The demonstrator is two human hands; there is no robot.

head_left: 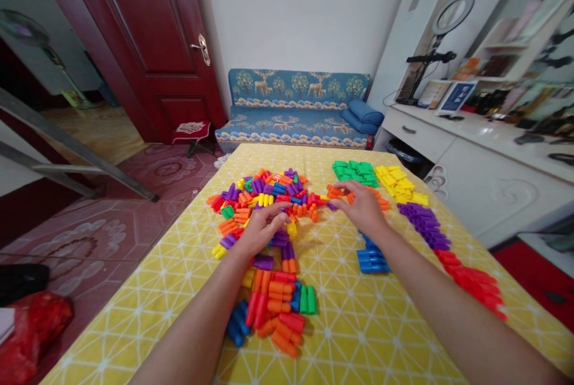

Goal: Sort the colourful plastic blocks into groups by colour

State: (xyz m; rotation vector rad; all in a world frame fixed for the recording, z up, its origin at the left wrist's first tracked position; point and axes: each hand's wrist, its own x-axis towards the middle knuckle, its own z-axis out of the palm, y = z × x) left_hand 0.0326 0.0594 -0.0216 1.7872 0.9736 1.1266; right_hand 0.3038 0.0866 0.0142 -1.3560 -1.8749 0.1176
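Observation:
My left hand is over the near side of a mixed heap of plastic building pieces, fingers stretched forward and thumb apart. No piece shows in its grasp. Farther right, my right hand reaches over orange pieces, its thumb and forefinger spread. Orange shows in the gap between them. More orange pieces lie on the other side of this hand. Close to its thumb is a purple piece. Below the right wrist sit blue pieces, partly hidden by the forearm.
Single-colour groups line the right side: green, yellow, purple and red. A smaller mixed cluster lies near my left forearm. The yellow tablecloth covers the table; a blue sofa stands beyond.

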